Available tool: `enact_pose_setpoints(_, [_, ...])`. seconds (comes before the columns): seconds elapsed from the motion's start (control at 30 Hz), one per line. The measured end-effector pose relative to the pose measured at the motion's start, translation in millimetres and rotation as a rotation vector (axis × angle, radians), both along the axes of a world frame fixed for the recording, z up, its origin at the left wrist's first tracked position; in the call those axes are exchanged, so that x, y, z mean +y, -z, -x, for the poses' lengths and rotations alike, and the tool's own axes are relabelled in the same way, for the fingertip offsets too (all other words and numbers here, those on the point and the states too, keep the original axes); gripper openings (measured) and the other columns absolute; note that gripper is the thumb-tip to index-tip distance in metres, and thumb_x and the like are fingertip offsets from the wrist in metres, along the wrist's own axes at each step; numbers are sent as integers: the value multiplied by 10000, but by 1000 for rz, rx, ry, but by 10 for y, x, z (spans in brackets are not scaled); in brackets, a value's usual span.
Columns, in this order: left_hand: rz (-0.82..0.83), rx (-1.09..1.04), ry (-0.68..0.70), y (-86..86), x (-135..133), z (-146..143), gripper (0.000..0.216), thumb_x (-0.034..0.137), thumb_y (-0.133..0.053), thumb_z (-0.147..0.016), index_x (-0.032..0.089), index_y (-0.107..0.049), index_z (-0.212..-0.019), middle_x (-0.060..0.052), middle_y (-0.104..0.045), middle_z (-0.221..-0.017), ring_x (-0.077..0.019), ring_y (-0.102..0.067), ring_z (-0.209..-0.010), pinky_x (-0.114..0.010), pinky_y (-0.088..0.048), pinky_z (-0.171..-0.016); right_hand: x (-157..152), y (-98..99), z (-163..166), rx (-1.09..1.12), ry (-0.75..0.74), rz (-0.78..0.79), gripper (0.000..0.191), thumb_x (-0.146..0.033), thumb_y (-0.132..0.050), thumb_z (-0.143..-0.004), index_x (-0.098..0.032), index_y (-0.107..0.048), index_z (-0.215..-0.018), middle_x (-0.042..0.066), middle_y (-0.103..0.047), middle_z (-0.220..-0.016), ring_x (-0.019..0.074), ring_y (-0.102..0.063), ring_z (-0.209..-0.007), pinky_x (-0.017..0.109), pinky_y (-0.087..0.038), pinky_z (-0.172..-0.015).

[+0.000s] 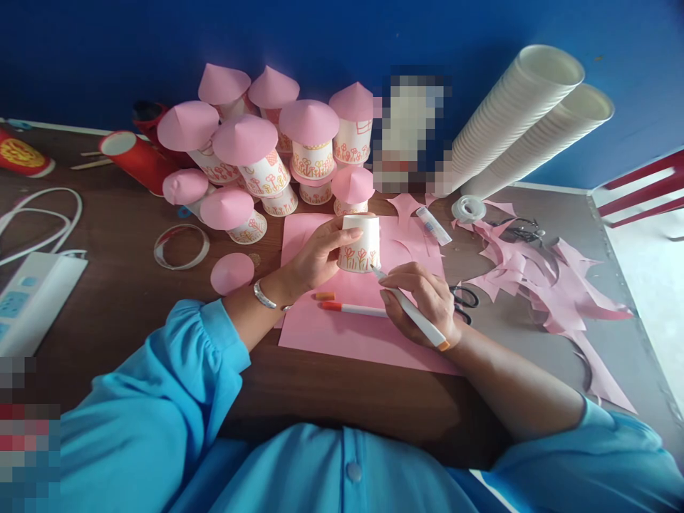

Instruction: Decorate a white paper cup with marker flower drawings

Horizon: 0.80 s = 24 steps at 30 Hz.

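A white paper cup, upside down with its wide rim lowest, is held by my left hand, thumb across its front. Red tulip-like flowers with stems run along its lower band. My right hand is closed around a white marker with an orange end, its tip at the cup's lower right edge. On the pink paper beneath lie a second white marker with a red-orange cap and a loose orange cap. Black scissor handles show partly behind my right hand.
Decorated cups with pink cone roofs crowd the back. Tall stacks of paper cups lean at the back right. Pink scraps cover the right side, near a tape roll and a glue stick. A power strip lies left.
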<state>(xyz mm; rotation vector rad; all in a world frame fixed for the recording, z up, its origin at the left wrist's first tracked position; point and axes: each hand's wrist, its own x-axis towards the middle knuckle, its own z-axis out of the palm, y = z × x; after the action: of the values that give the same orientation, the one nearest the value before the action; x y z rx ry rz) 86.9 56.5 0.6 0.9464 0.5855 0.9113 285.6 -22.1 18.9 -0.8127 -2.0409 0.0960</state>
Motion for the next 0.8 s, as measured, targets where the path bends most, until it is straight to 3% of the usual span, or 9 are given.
enact_pose_setpoints(0.2, [-2,-9,14,26,8,1,324,467,-742,-862,219,-727,-1071,-107,-777,-1100,-306,-743,-1037,-444,-653,-826,3,-17,7,-16,0,12,214,-81,-620,-953,-232,-617,-1105,13,-700,-853,157,-713,-711,269,-600,-634])
enact_pose_setpoints(0.43, [32,-19,6,9,7,-10,352,462,-773,-824,219,-737,-1077,-120,-778,-1142,-333,-702,-1171,-450,-642,-879,2,-31,12,15,-46,26,221,-61,-633,-929,-222,-620,-1080,-1,-678,-793,162,-693,-664,275,-582,-598])
enact_pose_setpoints(0.63, [65,-22,-29,-23,4,-8,369,421,-769,-810,217,-725,-1114,-121,-782,-1165,-330,-705,-1193,-483,-618,-958,-13,-37,-11,33,-40,-3,229,-89,-629,-951,-216,-626,-1142,30,-700,-862,175,-723,-735,281,-605,-621])
enact_pose_setpoints(0.8, [143,-79,-24,-1,19,3,441,443,-685,-808,196,-705,-1173,-118,-791,-1111,-357,-721,-1178,-512,-605,-973,-36,-15,-7,54,-99,68,229,-110,-630,-959,-216,-628,-1161,42,-710,-882,192,-731,-770,304,-617,-642])
